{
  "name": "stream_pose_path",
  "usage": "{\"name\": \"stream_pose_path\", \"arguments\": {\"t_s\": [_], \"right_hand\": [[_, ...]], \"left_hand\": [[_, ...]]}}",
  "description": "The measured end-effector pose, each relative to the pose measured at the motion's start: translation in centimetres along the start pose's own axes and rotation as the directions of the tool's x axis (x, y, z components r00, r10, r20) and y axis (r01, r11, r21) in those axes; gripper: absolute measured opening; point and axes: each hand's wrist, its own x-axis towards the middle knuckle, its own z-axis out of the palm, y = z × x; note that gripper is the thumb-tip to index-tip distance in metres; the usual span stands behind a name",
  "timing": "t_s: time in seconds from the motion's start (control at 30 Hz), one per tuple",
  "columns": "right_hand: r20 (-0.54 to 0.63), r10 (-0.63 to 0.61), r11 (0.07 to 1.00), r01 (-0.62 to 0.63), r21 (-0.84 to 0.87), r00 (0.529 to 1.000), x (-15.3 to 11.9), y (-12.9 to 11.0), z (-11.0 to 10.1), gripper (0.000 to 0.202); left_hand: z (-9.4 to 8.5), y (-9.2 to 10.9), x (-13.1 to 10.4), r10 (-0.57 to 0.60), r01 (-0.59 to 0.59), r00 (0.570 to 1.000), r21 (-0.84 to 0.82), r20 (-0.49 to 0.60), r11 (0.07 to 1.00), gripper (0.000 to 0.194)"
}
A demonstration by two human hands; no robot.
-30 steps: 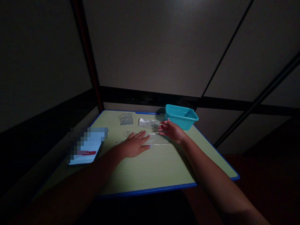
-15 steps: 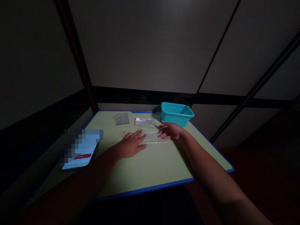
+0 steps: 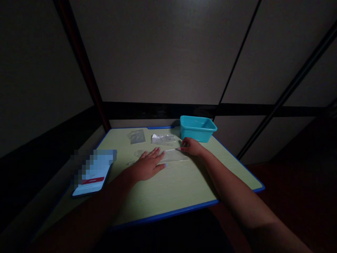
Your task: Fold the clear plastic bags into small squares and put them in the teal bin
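Note:
A clear plastic bag (image 3: 173, 155) lies flat on the pale table (image 3: 168, 193). My left hand (image 3: 149, 164) rests palm down on the bag's left part, its fingers spread. At the bag's upper right edge is my right hand (image 3: 191, 147), with thumb and fingers drawn together in a pinch. The bag's edge meets these fingertips. Behind the bag lie a folded clear plastic piece (image 3: 163, 138) and, farther left, a flat greyish plastic piece (image 3: 137, 137).
A turquoise basket (image 3: 197, 135) stands at the back right of the table, just behind my right hand. A tablet or phone (image 3: 96, 174) with a lit screen lies at the left edge. Panelled cupboard doors or walls rise behind the table.
My right hand has gone from loosely spread fingers to a pinch at the bag's upper edge. My left hand stays flat on the bag. The view has shifted slightly.

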Motion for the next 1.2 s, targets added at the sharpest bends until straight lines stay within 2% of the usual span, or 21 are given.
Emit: {"name": "stream_pose_path", "arguments": {"t_s": [0.13, 0.4, 0.53, 0.67, 0.8, 1.2], "right_hand": [[0.028, -0.088, 0.993, 0.090, -0.081, 0.996, 0.0, 0.0, 0.2, 0.030], [0.053, -0.083, 0.976, 0.092, -0.198, 0.995, -0.1, -0.5, 0.3, 0.028], [0.065, -0.091, 0.984, 0.099, -0.148, 0.994, -0.3, -0.8, 0.3, 0.030], [0.071, -0.015, 0.999, 0.018, -0.037, 0.997, -0.4, -1.0, 0.2, 0.027], [0.072, 0.040, 0.999, -0.040, 0.000, 0.997, -0.4, -1.2, 0.1, 0.029], [0.064, 0.018, 0.996, -0.012, -0.094, 0.998, -0.6, -1.6, -0.2, 0.016]], "left_hand": [[-0.2, 0.2, 0.0, -0.004, 0.004, 1.000, 0.004, 0.009, 1.000, 0.060], [0.2, -0.2, 0.1, 0.016, -0.016, 1.000, 0.007, -0.013, 1.000, 0.061], [0.2, -0.2, 0.1, 0.010, -0.010, 1.000, 0.008, -0.002, 1.000, 0.061], [0.2, -0.1, 0.1, -0.002, 0.002, 1.000, 0.014, 0.003, 1.000, 0.059], [0.2, -0.1, 0.1, -0.003, 0.002, 1.000, 0.015, 0.001, 1.000, 0.059], [0.2, -0.1, 0.1, 0.001, -0.001, 1.000, 0.012, -0.003, 1.000, 0.059]]}}
